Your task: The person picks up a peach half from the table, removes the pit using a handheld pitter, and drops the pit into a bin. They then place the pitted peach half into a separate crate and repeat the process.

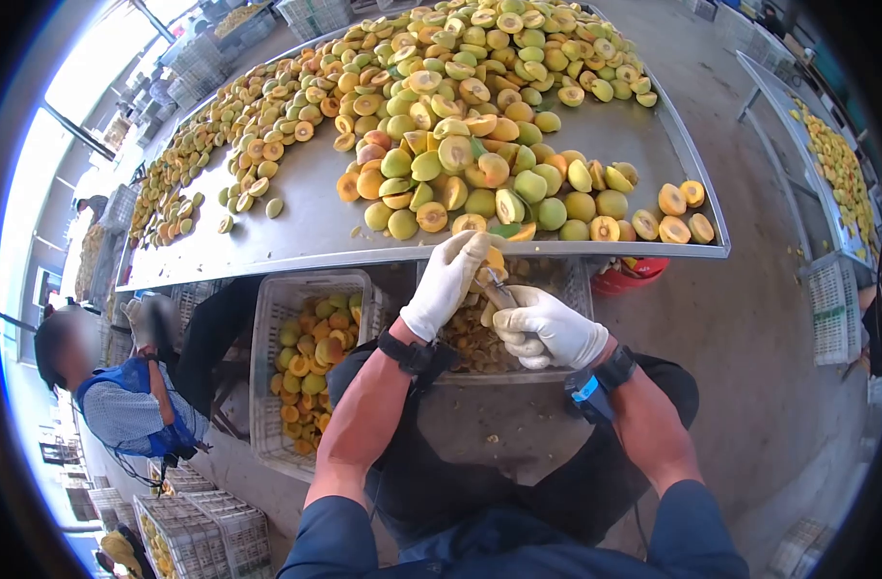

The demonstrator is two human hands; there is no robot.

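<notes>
In a white glove, my left hand (447,282) is closed around a peach half (496,261), just in front of the metal table's near edge. My right hand (551,328), also gloved, grips a small pitting tool (500,292) with a metal tip and a light handle. The tip meets the fruit; how deep it goes cannot be seen. Beneath both hands stands a crate (588,307) holding brownish pits and scraps. A big heap of halved peaches (457,152) covers much of the table (315,217) beyond my hands.
Left of my knees stands a pale plastic crate (263,386) with peach halves inside. A red bucket (631,280) sits under the table's right end. A seated person (132,405) works at the left. Another fruit-covered table (788,125) and a crate (832,314) are at the right.
</notes>
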